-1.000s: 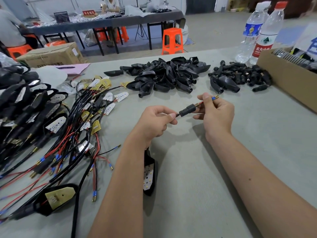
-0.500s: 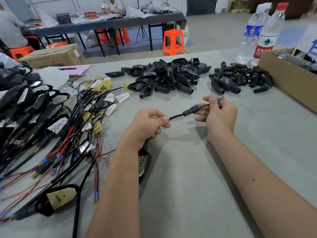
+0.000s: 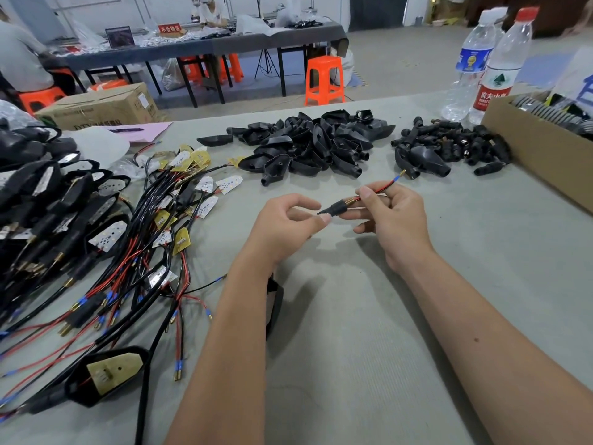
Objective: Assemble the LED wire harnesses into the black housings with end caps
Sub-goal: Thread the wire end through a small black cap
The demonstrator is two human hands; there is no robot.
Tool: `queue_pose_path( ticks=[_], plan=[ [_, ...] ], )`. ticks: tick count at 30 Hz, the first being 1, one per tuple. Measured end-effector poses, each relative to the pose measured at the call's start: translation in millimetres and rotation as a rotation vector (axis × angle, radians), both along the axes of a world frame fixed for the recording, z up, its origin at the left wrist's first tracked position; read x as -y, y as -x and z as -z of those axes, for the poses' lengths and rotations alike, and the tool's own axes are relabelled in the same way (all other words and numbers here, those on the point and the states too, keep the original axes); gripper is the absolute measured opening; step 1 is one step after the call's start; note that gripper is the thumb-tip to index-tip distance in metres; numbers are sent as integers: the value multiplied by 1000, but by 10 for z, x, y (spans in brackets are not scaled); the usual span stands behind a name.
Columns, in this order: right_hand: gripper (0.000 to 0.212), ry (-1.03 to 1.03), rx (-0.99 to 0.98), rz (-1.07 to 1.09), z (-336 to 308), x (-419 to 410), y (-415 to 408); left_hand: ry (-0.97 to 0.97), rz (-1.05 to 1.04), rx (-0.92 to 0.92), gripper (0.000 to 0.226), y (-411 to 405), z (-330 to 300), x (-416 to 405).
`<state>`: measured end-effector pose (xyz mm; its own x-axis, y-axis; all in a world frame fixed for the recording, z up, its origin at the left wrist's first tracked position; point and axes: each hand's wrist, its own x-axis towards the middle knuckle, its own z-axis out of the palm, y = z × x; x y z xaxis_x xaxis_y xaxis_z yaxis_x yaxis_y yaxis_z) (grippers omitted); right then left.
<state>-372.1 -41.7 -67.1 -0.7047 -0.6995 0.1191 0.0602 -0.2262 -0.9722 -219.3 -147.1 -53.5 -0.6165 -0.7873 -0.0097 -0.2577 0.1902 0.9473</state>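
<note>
The right hand (image 3: pixel 390 216) pinches the red and black leads of a wire harness (image 3: pixel 373 191) between thumb and fingers, with the blue-tipped ends poking out beyond the knuckles toward the far side of the table (image 3: pixel 369 332). Threaded on those leads sits a small black end cap (image 3: pixel 333 208), which lies in the gap between the two hands, just above the table. Holding the leads taut on the far side of the cap looks deliberate — it gives the cap a straight run to slide along.

The left hand (image 3: pixel 288 220) is curled, its thumb and forefinger tips meeting at the cap's narrow end; whether they pinch the cable there or only touch it I cannot tell, since the fingers hide the contact. The rest of the harness appears to drop away beneath the left wrist, where a black housing (image 3: pixel 274 303) shows partly under the forearm.

The stock is laid out by kind within reach: loose harnesses with LED boards (image 3: pixel 167 226) to the left, finished pieces (image 3: pixel 38 194) stacked at the far left edge, empty housings (image 3: pixel 314 146) heaped straight ahead, and spare end caps (image 3: pixel 455 146) to their right beside a cardboard box (image 3: pixel 529 155). My reading — the cap is being seated along the cable toward its housing.
</note>
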Motion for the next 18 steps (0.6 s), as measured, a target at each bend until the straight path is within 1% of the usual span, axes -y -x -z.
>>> queue_pose_path(
  ticks=[1,3,10,15,18],
  plan=[
    [7,0,-16,-10,3,1,-4,30,21,4,19,34,9,-15],
    [7,1,-37,2,7,3,-8,77,41,14,15,103,31,-55],
    [6,-38,-53,190,55,16,28,11,88,120,6,93,-14,-60],
    [10,30,-75,241,65,29,30,-20,134,163,4,52,-139,-86],
    [10,99,25,341,57,6,105,-44,137,213,6,-31,-192,-77]
  ],
)
